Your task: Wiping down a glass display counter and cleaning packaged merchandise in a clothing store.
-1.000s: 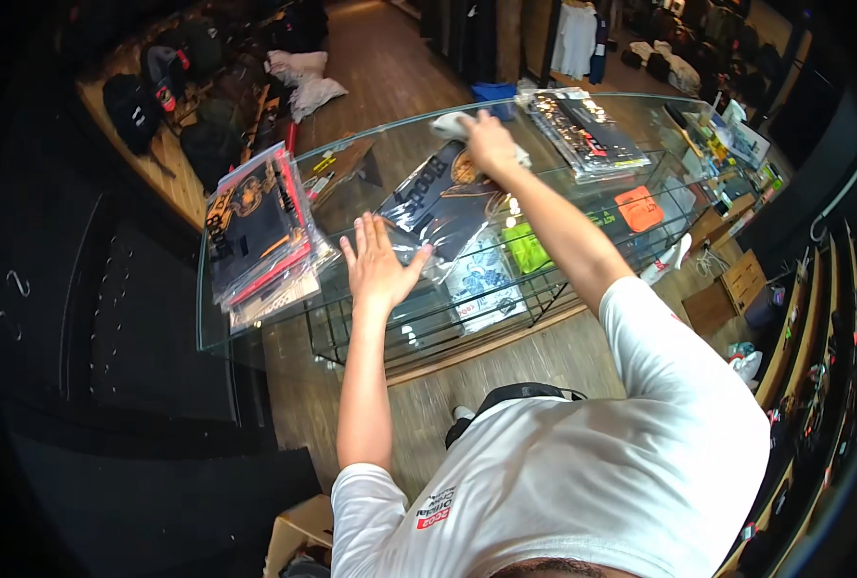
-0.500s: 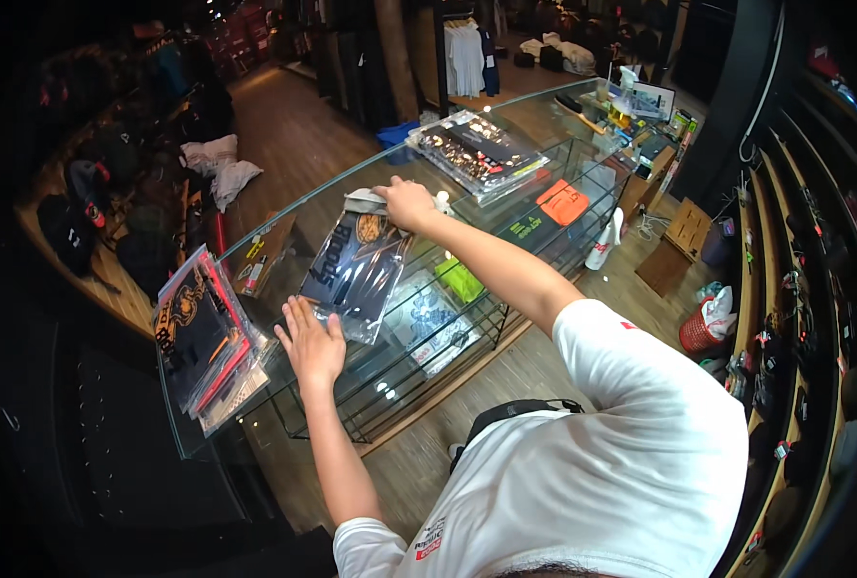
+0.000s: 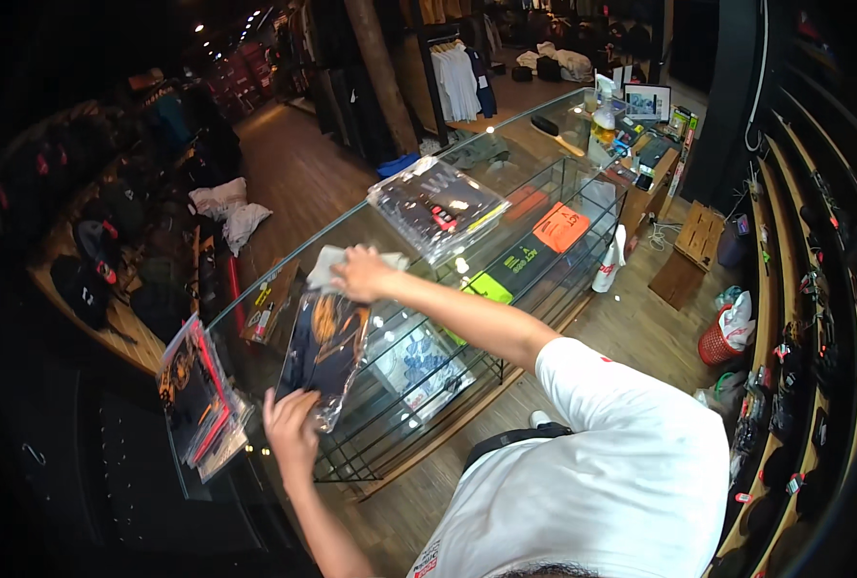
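Note:
On the glass counter point(image 3: 294, 255), a dark garment with orange print in a clear bag point(image 3: 321, 347) lies lengthwise between my hands. My left hand point(image 3: 292, 429) has curled fingers on its lower end, gripping it. At its far end, my right hand point(image 3: 364, 273) holds a pale grey cloth point(image 3: 325, 265), fingers bent over it. One stack of bagged garments point(image 3: 197, 390) lies left of my left hand; another stack point(image 3: 438, 204) lies beyond my right hand.
Below the glass are orange point(image 3: 560, 227) and lime point(image 3: 489, 286) folded items. A spray bottle point(image 3: 603, 120) stands among clutter at the counter's right end. A red basket point(image 3: 717, 342) is on the floor by shelves point(image 3: 785, 289). Bags point(image 3: 101, 250) line the left.
My left hand's fingers, spread flat earlier, have curled onto the bag's lower end. My right hand stays on the cloth at the far end. The head view has shifted, taking in more room.

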Demonstrator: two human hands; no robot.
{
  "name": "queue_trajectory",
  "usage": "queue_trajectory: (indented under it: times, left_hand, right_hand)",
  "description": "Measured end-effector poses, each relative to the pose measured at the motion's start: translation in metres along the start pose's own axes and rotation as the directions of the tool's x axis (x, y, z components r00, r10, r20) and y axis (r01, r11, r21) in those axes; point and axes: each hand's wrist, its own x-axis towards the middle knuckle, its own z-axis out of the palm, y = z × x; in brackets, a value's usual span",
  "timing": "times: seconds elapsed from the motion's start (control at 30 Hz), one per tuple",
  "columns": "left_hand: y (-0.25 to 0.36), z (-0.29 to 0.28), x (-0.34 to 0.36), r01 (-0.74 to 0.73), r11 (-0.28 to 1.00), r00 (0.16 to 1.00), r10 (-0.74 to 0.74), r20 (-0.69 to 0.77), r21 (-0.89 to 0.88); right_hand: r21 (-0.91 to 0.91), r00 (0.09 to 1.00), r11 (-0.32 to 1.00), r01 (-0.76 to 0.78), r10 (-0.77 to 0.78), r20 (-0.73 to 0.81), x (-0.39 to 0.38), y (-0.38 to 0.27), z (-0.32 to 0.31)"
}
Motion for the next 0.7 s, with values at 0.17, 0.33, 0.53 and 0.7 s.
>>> queue_trajectory:
  times: [0.17,0.33,0.53,0.7]
  left_hand:
    - [0.081,-0.072,0.036,-0.029,0.956,0.879,0.163,-0.447,0.291]
    - [0.188,-0.039,0.168,0.056,0.955,0.945,0.043,-0.325,0.291]
    - [0.202,0.049,0.263,0.032,0.997,0.981,-0.018,-0.191,0.071]
    - [0.159,0.098,0.371,0.050,0.863,0.825,0.248,-0.508,0.503]
  right_hand:
    - [0.710,0.793,0.446,0.545,-0.548,-0.264,-0.085,-0.035,-0.065]
    - [0.926,0.690,0.102,0.364,-0.697,-0.195,-0.189,0.029,-0.116]
    - [0.981,0.941,0.157,0.114,-0.333,-0.056,-0.189,0.130,-0.083]
    - [0.897,0.971,0.399,0.191,0.054,-0.231,-0.115,0.192,-0.146]
